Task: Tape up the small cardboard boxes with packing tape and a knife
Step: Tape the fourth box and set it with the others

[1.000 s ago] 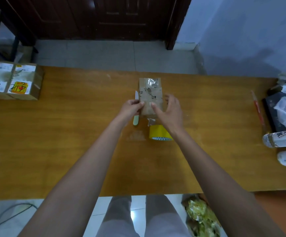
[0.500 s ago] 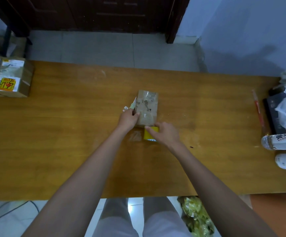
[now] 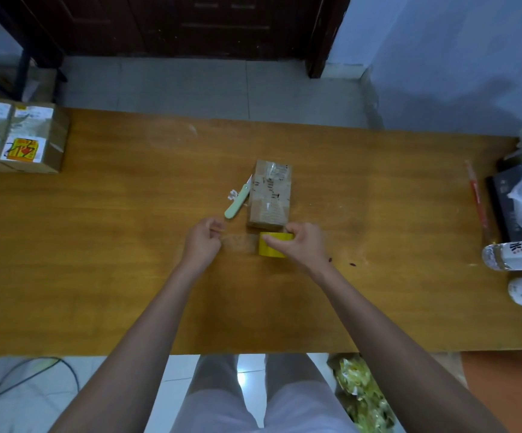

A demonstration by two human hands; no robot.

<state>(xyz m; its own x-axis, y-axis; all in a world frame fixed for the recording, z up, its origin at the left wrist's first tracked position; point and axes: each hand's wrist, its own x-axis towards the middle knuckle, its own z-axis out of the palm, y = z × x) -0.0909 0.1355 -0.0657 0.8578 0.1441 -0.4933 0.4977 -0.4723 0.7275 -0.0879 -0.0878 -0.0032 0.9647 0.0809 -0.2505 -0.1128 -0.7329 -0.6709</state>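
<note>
Right hand point(image 3: 301, 245) gripped the tape roll point(image 3: 270, 245) below the box point(image 3: 270, 195); left hand point(image 3: 203, 242) pinched the clear strip. Best pulled taut and level, knife point(image 3: 237, 198) near.

The table point(image 3: 97, 245) was smooth, semi-glossy orange-brown wood. The small box point(image 3: 270, 195) was matt cardboard under glossy clear tape; the knife point(image 3: 237, 201) had a smooth mint plastic handle; the tape roll point(image 3: 270, 246) looked shiny yellow.
</note>
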